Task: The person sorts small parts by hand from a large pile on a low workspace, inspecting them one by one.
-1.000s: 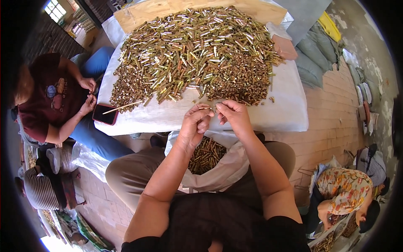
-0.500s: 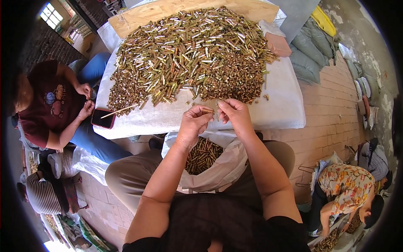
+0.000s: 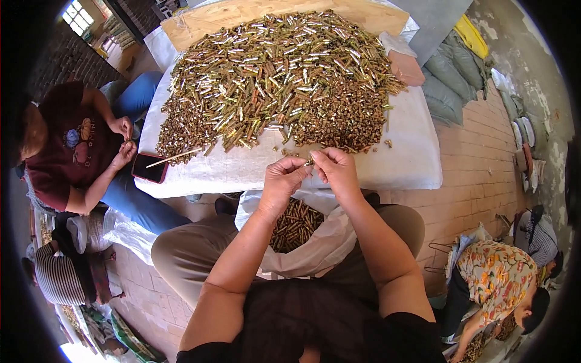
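In front of my chest, at the table's near edge, my left hand (image 3: 283, 180) and my right hand (image 3: 339, 172) meet fingertip to fingertip. Both are closed in a pinch around a small brass-coloured metal piece (image 3: 310, 162), mostly covered by the fingers. Just beyond them, a heap of short gold and silver metal tubes (image 3: 266, 78) spreads over the white-covered table (image 3: 405, 169). Smaller brown-gold metal bits (image 3: 339, 115) lie along its near right side. Below my wrists, between my knees, an open white sack (image 3: 333, 248) holds many brass-coloured metal pieces (image 3: 295, 227).
A wooden board (image 3: 290, 18) stands behind the heap, with a reddish block (image 3: 405, 68) at its right. A phone (image 3: 150, 168) and a thin stick (image 3: 175, 157) lie at the left. A seated person (image 3: 60, 145) works there; others bend over at lower right (image 3: 496, 266) and lower left (image 3: 60, 275).
My hands have drawn closer together, and the right fingertips now meet the left ones at the small metal piece. The person at lower right has reached further down.
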Demonstrator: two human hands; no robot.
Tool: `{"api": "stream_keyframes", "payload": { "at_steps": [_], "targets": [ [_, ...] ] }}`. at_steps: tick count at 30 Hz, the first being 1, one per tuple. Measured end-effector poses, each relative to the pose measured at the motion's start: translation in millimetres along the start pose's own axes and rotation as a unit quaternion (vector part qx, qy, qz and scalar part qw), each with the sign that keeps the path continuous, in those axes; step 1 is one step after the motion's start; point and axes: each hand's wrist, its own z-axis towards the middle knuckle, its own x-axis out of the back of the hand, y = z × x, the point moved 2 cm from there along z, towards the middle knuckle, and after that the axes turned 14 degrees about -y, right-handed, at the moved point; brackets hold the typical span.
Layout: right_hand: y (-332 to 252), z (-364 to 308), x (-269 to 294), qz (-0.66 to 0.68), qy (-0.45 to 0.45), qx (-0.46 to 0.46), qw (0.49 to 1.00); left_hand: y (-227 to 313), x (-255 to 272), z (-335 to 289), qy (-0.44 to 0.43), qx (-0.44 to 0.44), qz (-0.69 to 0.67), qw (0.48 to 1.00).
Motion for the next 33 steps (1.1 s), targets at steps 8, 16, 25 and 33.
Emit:
{"api": "stream_keyframes", "payload": {
  "at_steps": [8,16,25,33],
  "targets": [
    [-6.4,2.8,3.9,-0.036,-0.022,-0.029,0.999,10.4,-3.4,-4.2,0.002,-0.015,0.136,0.991],
    [-8.4,1.4,3.1,-0.305,-0.030,0.090,0.948,15.7,-0.1,-7.1,-0.017,0.026,0.146,0.989],
    [-2.0,-3.0,-17.9,-0.504,-0.017,0.137,0.853,11.5,17.1,-12.5,-0.075,0.062,0.218,0.971],
    [16.8,28.1,-18.7,-0.656,-0.004,0.168,0.736,42.5,73.0,7.2,0.114,-0.083,0.659,0.739]
  ]
}}
